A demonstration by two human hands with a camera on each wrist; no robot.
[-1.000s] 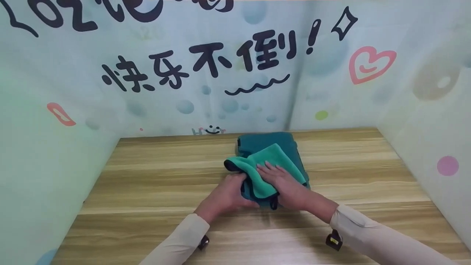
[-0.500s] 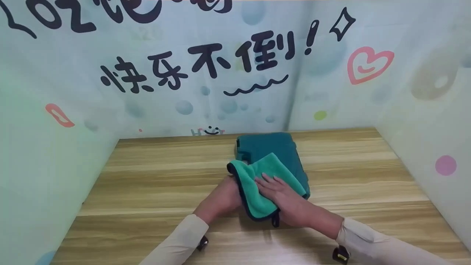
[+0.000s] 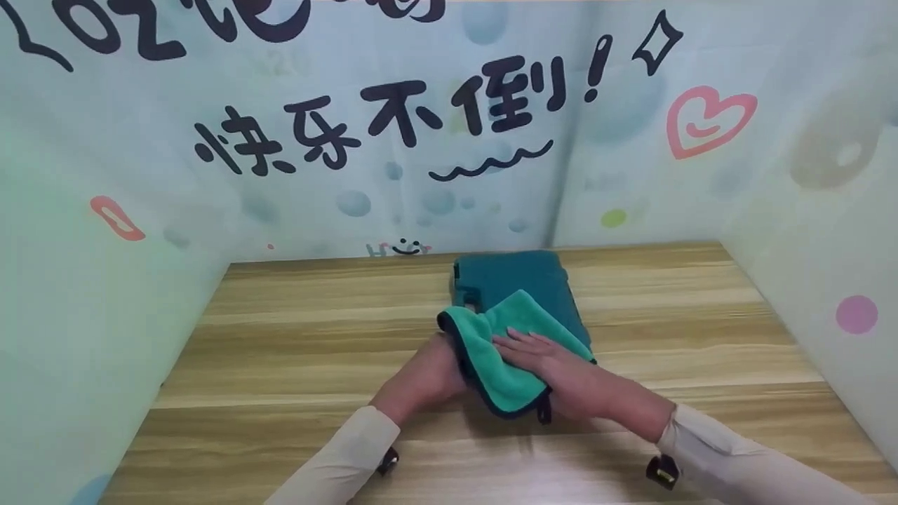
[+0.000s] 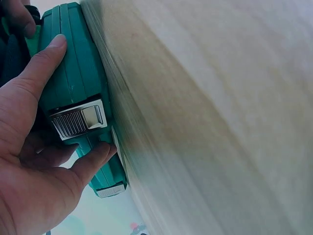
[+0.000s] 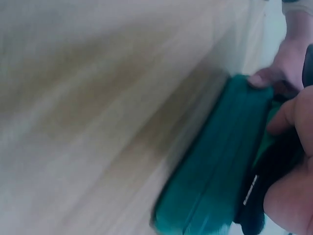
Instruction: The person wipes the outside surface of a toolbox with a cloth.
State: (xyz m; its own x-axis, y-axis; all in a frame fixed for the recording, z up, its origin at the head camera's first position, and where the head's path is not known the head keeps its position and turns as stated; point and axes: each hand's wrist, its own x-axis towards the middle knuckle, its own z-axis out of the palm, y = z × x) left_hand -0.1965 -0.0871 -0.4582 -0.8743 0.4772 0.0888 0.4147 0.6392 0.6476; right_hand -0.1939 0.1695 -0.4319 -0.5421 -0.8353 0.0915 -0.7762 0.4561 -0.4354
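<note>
Centrally, a wooden table (image 3: 295,365) with pale and brown grain is shown across the lower half of the head view, closed in on three sides by light printed panels (image 3: 140,210). Black brush lettering (image 3: 379,126) is seen across the upper middle, a pink heart (image 3: 708,120) at the upper right, and a purple dot (image 3: 856,314) at the right edge.

A dark green plastic case (image 3: 515,277) is laid flat on the table just above the frame's centre. A lighter green cloth (image 3: 505,351) with dark edging is draped over its near end.

The left hand (image 3: 428,375) is placed against the case's left side, just left of centre; in the left wrist view its thumb and fingers are seen curled round the case edge (image 4: 78,88), beside a grey sliding latch (image 4: 78,121). The right hand (image 3: 561,365) is pressed flat on the cloth, fingers straight and pointing toward the upper left. Both hands are kept close together, with the cloth's fold between them.
</note>
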